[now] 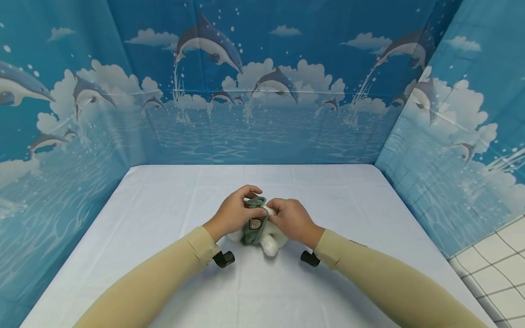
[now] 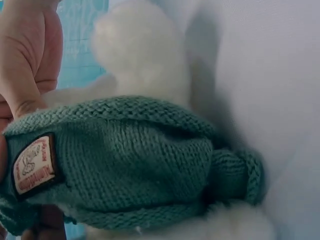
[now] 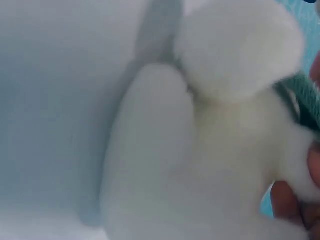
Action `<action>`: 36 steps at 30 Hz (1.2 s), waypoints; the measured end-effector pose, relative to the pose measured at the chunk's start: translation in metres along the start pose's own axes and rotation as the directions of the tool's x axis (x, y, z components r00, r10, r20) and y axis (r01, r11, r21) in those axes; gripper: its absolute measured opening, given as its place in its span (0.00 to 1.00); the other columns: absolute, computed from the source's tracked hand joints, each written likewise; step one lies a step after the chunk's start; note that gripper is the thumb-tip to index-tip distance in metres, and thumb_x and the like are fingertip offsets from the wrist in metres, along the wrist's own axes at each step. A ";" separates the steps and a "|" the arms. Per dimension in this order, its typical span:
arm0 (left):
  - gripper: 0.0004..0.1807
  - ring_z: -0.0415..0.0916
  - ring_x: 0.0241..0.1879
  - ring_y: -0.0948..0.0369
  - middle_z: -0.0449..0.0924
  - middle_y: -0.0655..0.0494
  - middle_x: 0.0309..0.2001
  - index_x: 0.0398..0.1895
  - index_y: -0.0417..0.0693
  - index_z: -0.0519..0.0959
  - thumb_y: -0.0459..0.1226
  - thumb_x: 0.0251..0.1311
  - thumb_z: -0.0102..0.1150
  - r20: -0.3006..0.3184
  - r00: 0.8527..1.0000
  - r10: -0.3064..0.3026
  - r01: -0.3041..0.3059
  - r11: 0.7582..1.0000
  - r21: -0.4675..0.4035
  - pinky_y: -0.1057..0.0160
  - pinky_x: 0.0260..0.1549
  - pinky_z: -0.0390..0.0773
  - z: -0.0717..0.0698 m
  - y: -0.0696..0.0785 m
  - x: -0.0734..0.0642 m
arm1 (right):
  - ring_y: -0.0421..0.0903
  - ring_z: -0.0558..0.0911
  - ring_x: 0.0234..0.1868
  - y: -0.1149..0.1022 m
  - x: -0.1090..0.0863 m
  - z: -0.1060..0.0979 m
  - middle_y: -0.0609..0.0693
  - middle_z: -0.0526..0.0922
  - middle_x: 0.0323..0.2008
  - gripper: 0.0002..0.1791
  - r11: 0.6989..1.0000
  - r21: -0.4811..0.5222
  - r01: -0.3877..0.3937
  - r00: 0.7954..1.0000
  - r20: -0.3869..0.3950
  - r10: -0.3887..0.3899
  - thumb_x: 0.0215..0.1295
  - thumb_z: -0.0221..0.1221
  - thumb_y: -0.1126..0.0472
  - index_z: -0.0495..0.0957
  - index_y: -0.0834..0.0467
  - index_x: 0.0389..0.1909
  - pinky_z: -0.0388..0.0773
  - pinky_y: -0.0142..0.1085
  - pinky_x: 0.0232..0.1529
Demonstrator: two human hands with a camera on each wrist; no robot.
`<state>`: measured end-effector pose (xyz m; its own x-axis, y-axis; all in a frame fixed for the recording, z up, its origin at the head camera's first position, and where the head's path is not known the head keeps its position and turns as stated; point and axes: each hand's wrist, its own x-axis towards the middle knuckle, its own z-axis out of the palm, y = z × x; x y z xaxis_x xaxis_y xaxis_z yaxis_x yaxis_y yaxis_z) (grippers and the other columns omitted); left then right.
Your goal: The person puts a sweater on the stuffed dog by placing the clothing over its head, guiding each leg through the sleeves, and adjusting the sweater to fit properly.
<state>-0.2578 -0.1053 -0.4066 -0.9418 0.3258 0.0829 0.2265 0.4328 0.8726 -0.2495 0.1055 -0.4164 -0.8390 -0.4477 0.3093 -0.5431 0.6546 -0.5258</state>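
A white plush toy (image 1: 271, 245) lies on the table with a green knitted sweater (image 1: 252, 234) partly over it. My left hand (image 1: 234, 212) grips the sweater near one end, thumb close to the sewn patch (image 2: 35, 166). In the left wrist view, the knit (image 2: 135, 160) is stretched lengthwise and white fur shows along both edges. My right hand (image 1: 292, 219) pinches a small white limb of the toy beside the sweater's edge. From the right wrist, the toy's furry body (image 3: 230, 145) fills much of the view; part of the right fingers (image 3: 287, 202) is cut off.
A white cloth covers the table (image 1: 172, 196). Dolphin-printed curtains (image 1: 262, 127) stand along the back and both sides. Black wrist-camera mounts (image 1: 224, 259) hang under both cuffs, near the tabletop. White tiles (image 1: 500, 269) lie beyond the right edge.
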 end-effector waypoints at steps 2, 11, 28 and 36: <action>0.25 0.82 0.46 0.60 0.82 0.57 0.57 0.62 0.58 0.78 0.45 0.64 0.75 0.010 1.000 0.018 -0.018 1.000 0.011 0.58 0.44 0.85 0.001 0.002 0.000 | 0.34 0.80 0.29 0.001 0.001 0.000 0.49 0.90 0.34 0.07 1.000 -0.014 0.028 0.999 0.018 -0.028 0.68 0.67 0.70 0.87 0.58 0.44 0.79 0.32 0.34; 0.25 0.83 0.49 0.60 0.82 0.59 0.56 0.58 0.58 0.76 0.47 0.61 0.77 0.004 0.999 -0.046 0.046 0.995 0.089 0.58 0.42 0.84 0.000 0.013 -0.004 | 0.36 0.75 0.24 0.001 -0.005 0.012 0.45 0.84 0.25 0.02 1.000 0.003 -0.017 0.996 -0.090 0.017 0.70 0.67 0.67 0.85 0.58 0.40 0.74 0.31 0.29; 0.18 0.73 0.40 0.59 0.74 0.54 0.46 0.47 0.53 0.81 0.49 0.61 0.76 -0.193 0.975 0.114 -0.055 0.957 0.285 0.60 0.39 0.78 0.015 0.004 -0.017 | 0.40 0.86 0.29 0.003 -0.005 0.013 0.48 0.88 0.28 0.04 0.998 0.016 -0.069 0.982 -0.176 0.070 0.67 0.70 0.65 0.84 0.59 0.39 0.81 0.31 0.30; 0.19 0.86 0.44 0.61 0.87 0.55 0.47 0.52 0.49 0.83 0.48 0.65 0.73 -0.151 0.982 0.116 -0.071 0.960 0.272 0.57 0.46 0.86 0.017 0.001 -0.019 | 0.39 0.83 0.27 0.001 -0.009 0.015 0.48 0.88 0.28 0.09 0.999 0.003 -0.048 0.983 -0.180 0.048 0.65 0.74 0.58 0.84 0.58 0.38 0.78 0.29 0.28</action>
<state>-0.2354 -0.0964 -0.4154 -0.9359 0.2429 0.2552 0.3521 0.6205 0.7007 -0.2425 0.1010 -0.4313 -0.8565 -0.2989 0.4208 -0.5018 0.6734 -0.5429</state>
